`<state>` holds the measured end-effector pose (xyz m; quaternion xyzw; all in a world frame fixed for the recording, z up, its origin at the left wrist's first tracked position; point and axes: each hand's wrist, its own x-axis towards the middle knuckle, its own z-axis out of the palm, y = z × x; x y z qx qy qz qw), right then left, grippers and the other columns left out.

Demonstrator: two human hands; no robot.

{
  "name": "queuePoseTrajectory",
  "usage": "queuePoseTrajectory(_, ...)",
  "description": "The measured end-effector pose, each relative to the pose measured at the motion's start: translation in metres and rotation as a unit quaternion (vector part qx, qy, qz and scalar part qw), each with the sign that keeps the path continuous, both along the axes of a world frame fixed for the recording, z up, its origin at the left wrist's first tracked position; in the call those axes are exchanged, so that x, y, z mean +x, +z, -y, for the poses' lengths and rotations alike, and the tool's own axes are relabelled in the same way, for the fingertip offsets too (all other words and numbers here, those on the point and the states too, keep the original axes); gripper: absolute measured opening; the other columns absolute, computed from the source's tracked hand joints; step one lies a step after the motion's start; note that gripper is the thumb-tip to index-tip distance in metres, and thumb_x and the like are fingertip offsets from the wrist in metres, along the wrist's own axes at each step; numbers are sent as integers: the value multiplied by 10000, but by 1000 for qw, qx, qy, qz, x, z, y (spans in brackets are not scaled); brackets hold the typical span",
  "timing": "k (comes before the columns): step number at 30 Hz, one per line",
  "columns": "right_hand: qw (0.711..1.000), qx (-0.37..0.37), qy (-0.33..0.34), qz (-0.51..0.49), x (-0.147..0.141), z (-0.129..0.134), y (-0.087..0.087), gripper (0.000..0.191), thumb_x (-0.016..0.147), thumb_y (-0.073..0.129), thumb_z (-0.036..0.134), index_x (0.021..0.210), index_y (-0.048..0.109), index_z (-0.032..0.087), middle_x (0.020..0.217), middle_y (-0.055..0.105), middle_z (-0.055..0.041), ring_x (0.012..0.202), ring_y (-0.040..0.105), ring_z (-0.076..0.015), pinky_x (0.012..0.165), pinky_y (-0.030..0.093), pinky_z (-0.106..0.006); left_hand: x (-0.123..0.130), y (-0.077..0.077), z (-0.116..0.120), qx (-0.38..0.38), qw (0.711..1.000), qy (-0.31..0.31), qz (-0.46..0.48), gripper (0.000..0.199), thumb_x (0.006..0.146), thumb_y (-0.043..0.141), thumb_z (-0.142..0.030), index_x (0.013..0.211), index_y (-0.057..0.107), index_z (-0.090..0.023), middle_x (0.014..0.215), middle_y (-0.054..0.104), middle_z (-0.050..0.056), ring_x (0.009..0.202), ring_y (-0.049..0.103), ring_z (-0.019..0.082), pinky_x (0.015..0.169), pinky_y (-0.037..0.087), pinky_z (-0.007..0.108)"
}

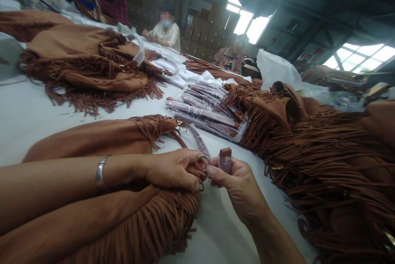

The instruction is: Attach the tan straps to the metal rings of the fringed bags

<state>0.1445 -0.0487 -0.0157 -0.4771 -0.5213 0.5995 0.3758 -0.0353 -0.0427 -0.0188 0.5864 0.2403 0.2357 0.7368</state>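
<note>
The fringed brown bag (101, 218) lies on its side across the white surface (226, 223), beneath the left forearm, probably so that its weight is borne there while the corner with the metal ring (203, 157) can be lifted free. That ring is held up toward the middle, likely to leave its opening easy to see and reach. The spare film-wrapped straps (205, 110) are stacked just beyond, seemingly for easy reach, with a heap of fringed bags (327, 157) to the right and more brown bags (74, 46) at the far left, which leaves working room between. The left hand (177, 169) is closed, its thumb and fingers pinching the ring together with the bag's fringed edge. The right hand (242, 184) is also closed: a wrapped strap end (225, 161) stands upright between its fingers, brown tip up, while its thumb presses toward the index finger beside the ring. The two hands nearly meet there; whether the right fingertips touch the metal, I cannot tell.
</note>
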Motion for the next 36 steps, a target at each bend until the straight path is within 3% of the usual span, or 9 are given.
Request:
queuePoseTrajectory(4, 1000, -6, 18, -21, 2, 2, -3, 256, 651, 745, 342, 722, 618, 132, 577, 553, 14, 520, 443, -95, 515, 327, -231, -3, -1, 1, -48, 999, -2, 7, 307, 607, 626, -120, 891, 511, -139, 700, 512, -41, 597, 435, 66, 533, 333, 167)
queuePoseTrajectory(8, 999, -15, 25, -37, 3, 3, -4, 226, 676, 722, 326, 737, 614, 137, 589, 561, 5, 527, 457, -103, 527, 331, -238, -7, -4, 4, -133, 988, -9, 73, 364, 598, 635, -106, 954, 567, -150, 874, 597, 4, 740, 540, 99, 683, 422, 200)
queuePoseTrajectory(12, 999, 7, 1, -53, 4, 5, -5, 211, 653, 734, 320, 707, 630, 145, 574, 555, 8, 524, 461, -106, 519, 339, -238, -5, -6, 7, -177, 978, 3, 106, 370, 570, 611, -57, 922, 567, -162, 821, 620, -5, 721, 563, 105, 686, 427, 207)
queuePoseTrajectory(16, 998, 38, 1, -41, 6, 5, -8, 200, 632, 741, 309, 672, 632, 146, 548, 588, -6, 505, 471, -110, 487, 329, -233, 0, -6, 6, -153, 982, 13, 112, 250, 609, 578, -135, 856, 612, -120, 745, 596, -5, 654, 522, 88, 635, 394, 189)
queuePoseTrajectory(22, 995, 83, 37, 40, 7, 7, -1, 192, 676, 719, 304, 730, 637, 139, 513, 513, 28, 463, 394, -84, 444, 295, -222, 1, -4, 6, -21, 997, -14, -69, 157, 634, 506, -209, 736, 591, -127, 644, 528, -16, 611, 463, 107, 611, 361, 220)
queuePoseTrajectory(27, 979, 145, 120, 78, 11, 8, -1, 137, 736, 686, 254, 709, 601, 151, 550, 480, 43, 497, 401, -76, 468, 314, -211, 1, -3, 10, -17, 993, -12, -114, 153, 609, 509, -224, 722, 553, -130, 618, 499, -24, 565, 428, 97, 547, 335, 214)
queuePoseTrajectory(32, 990, 141, 10, -3, 3, 15, -25, 167, 754, 672, 305, 741, 599, 156, 582, 539, 27, 513, 461, -88, 499, 373, -216, -2, -2, 11, -52, 992, 51, -101, 221, 562, 583, -201, 763, 549, -117, 598, 485, -37, 535, 406, 81, 511, 311, 198)
queuePoseTrajectory(36, 988, 126, -70, -48, -10, 22, -35, 175, 746, 687, 313, 763, 611, 156, 554, 545, 34, 534, 505, -101, 545, 407, -227, -6, -5, 13, -89, 988, 121, -17, 335, 530, 644, -146, 832, 500, -143, 642, 531, -40, 552, 454, 80, 535, 342, 193)
